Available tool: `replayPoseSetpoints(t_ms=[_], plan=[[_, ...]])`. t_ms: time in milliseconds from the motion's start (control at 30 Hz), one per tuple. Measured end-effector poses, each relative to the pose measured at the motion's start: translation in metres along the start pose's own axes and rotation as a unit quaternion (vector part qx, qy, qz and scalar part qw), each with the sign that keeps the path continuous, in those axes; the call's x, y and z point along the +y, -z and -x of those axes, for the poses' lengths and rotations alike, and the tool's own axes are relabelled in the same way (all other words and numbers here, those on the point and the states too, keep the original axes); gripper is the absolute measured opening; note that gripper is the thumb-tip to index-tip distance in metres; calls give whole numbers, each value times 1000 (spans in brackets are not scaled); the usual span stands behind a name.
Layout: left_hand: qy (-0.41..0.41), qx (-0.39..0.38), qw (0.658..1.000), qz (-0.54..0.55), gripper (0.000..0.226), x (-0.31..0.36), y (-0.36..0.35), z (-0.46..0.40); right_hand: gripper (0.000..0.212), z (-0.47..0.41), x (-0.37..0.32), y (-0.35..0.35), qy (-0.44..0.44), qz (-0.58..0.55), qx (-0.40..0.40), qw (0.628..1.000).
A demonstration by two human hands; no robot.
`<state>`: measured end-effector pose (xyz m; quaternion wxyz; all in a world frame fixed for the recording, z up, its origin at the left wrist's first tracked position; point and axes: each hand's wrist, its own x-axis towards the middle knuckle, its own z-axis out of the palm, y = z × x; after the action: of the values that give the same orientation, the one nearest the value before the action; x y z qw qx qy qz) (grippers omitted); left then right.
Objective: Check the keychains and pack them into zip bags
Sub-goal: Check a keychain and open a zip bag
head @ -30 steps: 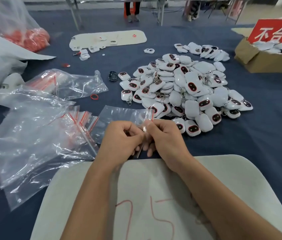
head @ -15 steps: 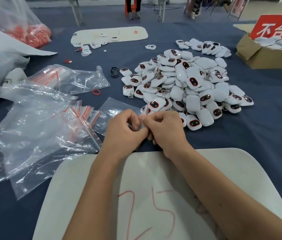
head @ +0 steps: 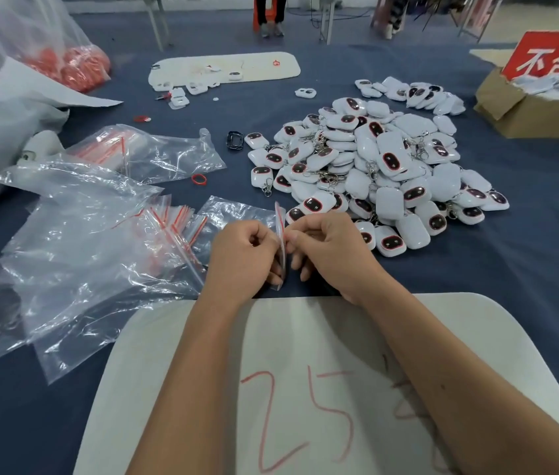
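Near the front edge of the blue table (head: 528,269), just beyond a white board (head: 305,337) marked 25: one small zip bag (head: 281,241), held edge-on between both hands; left hand (head: 242,258) and right hand (head: 331,250) each pinched its mouth with curled fingers, apparently parting the red-striped seal; whether anything was inside could not be told. Centre of table: keychains (head: 374,166), white, one large loose heap, unpacked. Left side: empty zip bags (head: 100,241), a spread stack. Far right corner: cardboard box (head: 528,111) with red sign. Packing judged barely begun; most remained.
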<state>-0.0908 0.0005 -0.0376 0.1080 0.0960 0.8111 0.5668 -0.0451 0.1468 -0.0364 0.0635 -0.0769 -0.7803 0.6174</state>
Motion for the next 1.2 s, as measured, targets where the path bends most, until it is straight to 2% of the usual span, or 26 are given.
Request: replayPoseSetpoints(t_ms=[400,633,767,933,1100,1200], plan=[[-56,30,997,-43,20,0,-4,3,29,1,1,-2,7,33,40,999],[-81,171,981,-39,23,3,-2,1,24,2,4,-10,23,80,102,991],[-86,135,984,-79,19,2,-9,5,22,3,3,-12,59,113,76,989],[-83,160,972,-150,14,-3,-9,-1,12,4,5,-10,107,149,66,981],[-55,147,966,-206,19,2,-8,0,22,3,7,-12,95,145,73,982],[-17,147,950,-273,23,5,-7,1,25,2,8,-12,94,149,75,982]])
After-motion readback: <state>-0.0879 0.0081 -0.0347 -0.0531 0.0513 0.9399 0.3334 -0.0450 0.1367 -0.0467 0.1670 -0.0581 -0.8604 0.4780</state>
